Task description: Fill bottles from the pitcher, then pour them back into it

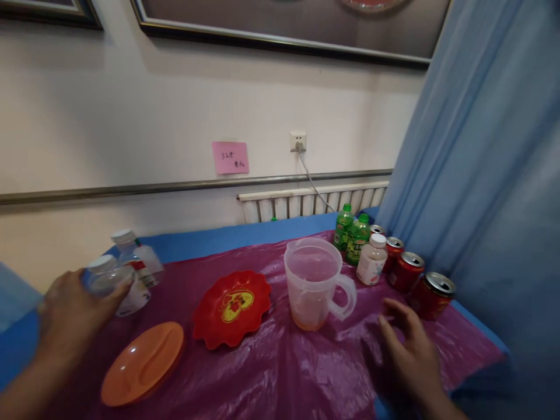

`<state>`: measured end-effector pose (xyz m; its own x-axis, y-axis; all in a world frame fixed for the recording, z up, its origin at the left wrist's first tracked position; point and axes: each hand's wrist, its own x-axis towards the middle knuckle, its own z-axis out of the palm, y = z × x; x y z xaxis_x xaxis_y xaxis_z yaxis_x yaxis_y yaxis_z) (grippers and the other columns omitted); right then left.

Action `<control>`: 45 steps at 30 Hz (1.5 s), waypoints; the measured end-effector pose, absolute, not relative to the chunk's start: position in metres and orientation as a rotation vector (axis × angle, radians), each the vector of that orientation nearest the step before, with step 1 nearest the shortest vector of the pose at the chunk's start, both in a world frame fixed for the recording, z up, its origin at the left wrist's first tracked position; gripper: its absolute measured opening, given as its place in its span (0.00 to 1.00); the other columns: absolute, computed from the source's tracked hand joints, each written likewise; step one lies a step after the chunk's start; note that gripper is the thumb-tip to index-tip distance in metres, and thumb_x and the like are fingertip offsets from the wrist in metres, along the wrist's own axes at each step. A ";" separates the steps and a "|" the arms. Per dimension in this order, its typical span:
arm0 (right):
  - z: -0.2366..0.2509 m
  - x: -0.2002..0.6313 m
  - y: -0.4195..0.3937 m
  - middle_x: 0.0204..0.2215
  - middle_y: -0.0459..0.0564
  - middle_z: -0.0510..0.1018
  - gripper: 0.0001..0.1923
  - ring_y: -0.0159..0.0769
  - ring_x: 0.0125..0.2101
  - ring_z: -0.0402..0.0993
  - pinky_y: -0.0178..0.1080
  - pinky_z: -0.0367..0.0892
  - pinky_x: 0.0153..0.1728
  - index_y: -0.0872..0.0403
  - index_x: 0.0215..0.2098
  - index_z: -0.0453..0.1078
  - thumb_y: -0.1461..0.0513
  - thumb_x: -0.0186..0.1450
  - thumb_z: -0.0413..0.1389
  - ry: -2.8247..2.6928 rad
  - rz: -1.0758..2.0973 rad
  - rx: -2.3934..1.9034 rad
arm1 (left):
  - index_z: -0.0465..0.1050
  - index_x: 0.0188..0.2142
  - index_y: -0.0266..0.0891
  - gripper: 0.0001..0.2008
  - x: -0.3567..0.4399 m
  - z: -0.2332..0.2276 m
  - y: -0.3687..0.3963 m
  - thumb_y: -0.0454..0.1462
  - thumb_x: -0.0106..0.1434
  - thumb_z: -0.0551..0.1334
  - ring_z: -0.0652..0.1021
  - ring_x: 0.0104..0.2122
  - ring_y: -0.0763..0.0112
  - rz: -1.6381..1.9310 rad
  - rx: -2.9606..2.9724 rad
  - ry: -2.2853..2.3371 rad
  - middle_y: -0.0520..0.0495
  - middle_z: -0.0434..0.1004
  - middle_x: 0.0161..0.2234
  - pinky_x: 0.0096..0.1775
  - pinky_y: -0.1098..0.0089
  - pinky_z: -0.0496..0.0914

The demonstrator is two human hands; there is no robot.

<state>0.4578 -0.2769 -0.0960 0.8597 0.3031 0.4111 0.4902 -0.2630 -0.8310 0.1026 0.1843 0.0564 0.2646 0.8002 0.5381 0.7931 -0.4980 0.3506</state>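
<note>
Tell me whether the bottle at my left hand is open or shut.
Shut: a white cap sits on top of the bottle at your left hand. How tight it is, I cannot tell.

White-capped clear bottle (pixel 137 296), yellow-patterned red plate (pixel 210 312)

left hand (pixel 72 312): blurred, hides part of nearer clear bottle (pixel 138 295) | wide framed picture (pixel 280 23): top cut off

Left hand (pixel 74 309) and right hand (pixel 411 353) are bare.
</note>
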 end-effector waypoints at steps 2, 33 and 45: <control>-0.093 0.489 -0.262 0.56 0.62 0.73 0.32 0.50 0.53 0.73 0.52 0.67 0.56 0.57 0.60 0.64 0.47 0.64 0.57 -0.479 -0.249 -1.902 | 0.60 0.62 0.48 0.36 0.114 0.049 0.157 0.54 0.56 0.61 0.58 0.65 0.24 1.305 2.568 1.396 0.48 0.62 0.67 0.61 0.33 0.57; -0.059 0.423 -0.323 0.50 0.56 0.80 0.34 0.55 0.49 0.78 0.49 0.75 0.48 0.49 0.58 0.71 0.46 0.57 0.64 -1.225 0.420 -1.546 | 0.67 0.62 0.51 0.22 0.275 0.154 -0.138 0.34 0.70 0.59 0.74 0.59 0.66 0.198 2.526 -0.452 0.50 0.74 0.61 0.62 0.64 0.66; -0.067 0.400 -0.299 0.51 0.58 0.79 0.41 0.54 0.48 0.78 0.50 0.73 0.49 0.50 0.59 0.66 0.50 0.49 0.70 -1.252 0.325 -1.560 | 0.75 0.50 0.38 0.39 0.280 0.116 -0.123 0.67 0.56 0.58 0.79 0.35 0.58 0.590 2.783 -0.238 0.41 0.80 0.37 0.39 0.59 0.76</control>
